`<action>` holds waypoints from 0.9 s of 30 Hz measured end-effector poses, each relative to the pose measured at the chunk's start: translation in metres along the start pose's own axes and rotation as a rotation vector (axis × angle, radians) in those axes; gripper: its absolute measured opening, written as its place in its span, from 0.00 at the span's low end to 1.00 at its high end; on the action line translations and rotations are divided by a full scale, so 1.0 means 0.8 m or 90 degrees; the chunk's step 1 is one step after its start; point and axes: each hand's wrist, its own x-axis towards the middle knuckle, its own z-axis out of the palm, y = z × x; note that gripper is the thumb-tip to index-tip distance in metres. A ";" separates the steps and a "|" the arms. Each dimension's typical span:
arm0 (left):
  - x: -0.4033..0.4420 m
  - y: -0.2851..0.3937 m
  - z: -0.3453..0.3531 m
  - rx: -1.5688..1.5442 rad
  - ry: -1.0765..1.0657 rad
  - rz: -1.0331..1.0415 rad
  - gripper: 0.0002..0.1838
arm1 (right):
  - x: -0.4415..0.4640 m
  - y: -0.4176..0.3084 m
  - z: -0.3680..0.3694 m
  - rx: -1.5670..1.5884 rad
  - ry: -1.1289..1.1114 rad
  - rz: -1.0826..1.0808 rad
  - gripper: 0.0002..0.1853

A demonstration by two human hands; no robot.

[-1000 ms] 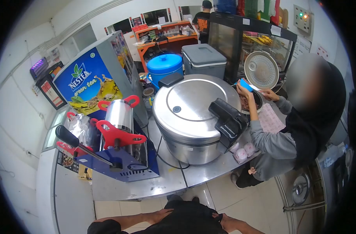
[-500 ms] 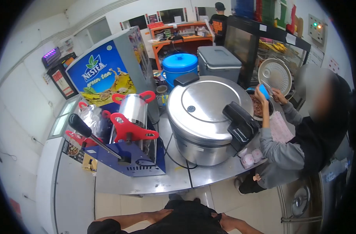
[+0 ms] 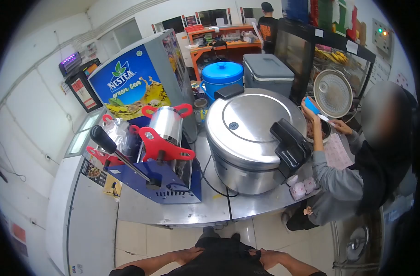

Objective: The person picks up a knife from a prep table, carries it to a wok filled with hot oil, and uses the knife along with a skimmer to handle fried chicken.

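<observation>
Down at my waist, my left hand (image 3: 189, 255) touches the side of my black shirt (image 3: 226, 257); its fingertips are hidden against the cloth. On the other side my right hand (image 3: 267, 259) has its fingers closed on the shirt's edge. In front of me, beyond reach of both hands as they are, a large steel rice cooker (image 3: 256, 133) stands on the steel table with its lid down. To its left is a blue cup sealing machine (image 3: 150, 179) with red reel holders and a black-knobbed lever.
A co-worker (image 3: 357, 156) at the right holds a blue item (image 3: 311, 106) and a utensil over a pot. Wrapped pink-and-white packs (image 3: 302, 187) lie by the cooker. Behind stand a blue drum (image 3: 222, 76), a grey cooler (image 3: 267, 73) and a drinks machine (image 3: 132, 83).
The view has shifted slightly, so the table and machines sit further right. The co-worker's hand with the utensil has moved lower by the pot. My hands stay at my waist.
</observation>
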 end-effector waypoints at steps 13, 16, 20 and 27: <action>0.009 0.088 -0.061 -0.023 -0.148 -0.190 0.34 | -0.006 -0.022 0.039 0.155 0.067 0.134 0.68; -0.009 0.069 -0.040 -0.004 -0.128 -0.141 0.34 | 0.002 -0.006 0.094 0.291 0.035 0.168 0.67; -0.030 0.013 0.026 -0.048 -0.134 -0.095 0.34 | -0.006 -0.041 0.128 0.298 0.044 0.204 0.65; -0.077 0.143 0.066 0.102 -0.215 -0.190 0.39 | -0.004 -0.131 0.240 0.291 0.127 0.221 0.58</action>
